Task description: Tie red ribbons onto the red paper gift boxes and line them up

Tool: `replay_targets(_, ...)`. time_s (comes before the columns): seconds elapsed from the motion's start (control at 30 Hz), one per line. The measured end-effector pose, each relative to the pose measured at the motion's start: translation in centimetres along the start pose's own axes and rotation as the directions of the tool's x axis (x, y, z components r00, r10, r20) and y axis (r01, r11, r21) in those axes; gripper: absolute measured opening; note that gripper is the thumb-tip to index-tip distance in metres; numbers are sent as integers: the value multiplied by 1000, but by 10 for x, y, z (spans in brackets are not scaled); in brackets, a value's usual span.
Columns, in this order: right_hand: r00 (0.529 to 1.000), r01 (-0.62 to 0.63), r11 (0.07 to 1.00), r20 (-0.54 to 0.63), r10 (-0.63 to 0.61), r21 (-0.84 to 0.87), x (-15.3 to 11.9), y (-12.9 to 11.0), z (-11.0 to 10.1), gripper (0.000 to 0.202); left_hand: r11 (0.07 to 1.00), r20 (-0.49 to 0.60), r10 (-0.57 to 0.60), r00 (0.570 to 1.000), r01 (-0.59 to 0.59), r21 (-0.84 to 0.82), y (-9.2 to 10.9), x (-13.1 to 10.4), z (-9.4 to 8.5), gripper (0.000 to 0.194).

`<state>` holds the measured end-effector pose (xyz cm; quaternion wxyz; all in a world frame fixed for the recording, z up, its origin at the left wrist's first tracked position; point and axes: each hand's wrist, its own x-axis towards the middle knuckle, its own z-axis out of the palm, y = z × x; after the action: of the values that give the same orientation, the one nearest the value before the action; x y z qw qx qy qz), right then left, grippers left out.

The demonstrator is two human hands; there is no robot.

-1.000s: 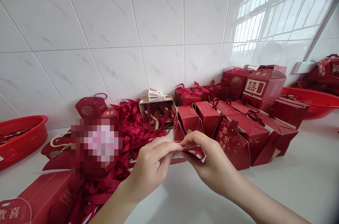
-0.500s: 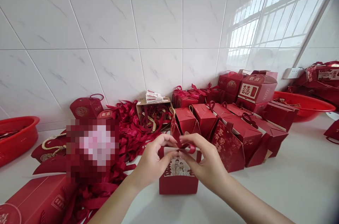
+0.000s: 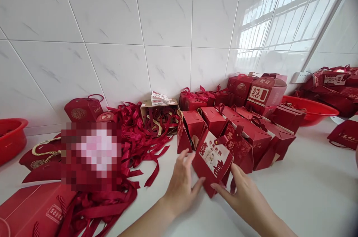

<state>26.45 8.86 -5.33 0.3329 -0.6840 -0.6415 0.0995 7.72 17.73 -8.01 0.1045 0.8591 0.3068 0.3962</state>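
A small red gift box [image 3: 211, 158] with a cream label showing a couple and red characters is turned at an angle above the white table. My right hand [image 3: 243, 190] grips its lower right corner, thumb on the front and fingers along the side. At the box's left edge is my left hand [image 3: 183, 183], fingers apart and thumb tip against the lower edge; it does not close round the box. A red ribbon loop [image 3: 222, 140] shows near the label's top. The back of the box is hidden.
Behind stand several red gift boxes [image 3: 254, 128]. A cardboard box [image 3: 173, 103] holds ribbons, with printed cards [image 3: 159, 99] on top. Loose red ribbons [image 3: 131, 140] lie left, beside a pixelated patch. Red basins [image 3: 12, 136] stand at either side, and a tiled wall [image 3: 167, 16] rises behind.
The gift box stood upright with both hands pinching at its top ribbon. Now it is turned and tilted, my hands have moved down to its lower sides, and my left fingers have spread.
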Motion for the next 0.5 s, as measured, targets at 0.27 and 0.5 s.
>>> replay_targets(0.27,994,-110,979,-19,108,-173,16,-2,-2,43,985,458,-125,880,165,-49,6,-4,-5,81)
replay_targets(0.5,992,-122,983,13,125,-138,30,1,5,53,987,622,-113,775,159,-18,8,6,-5,73)
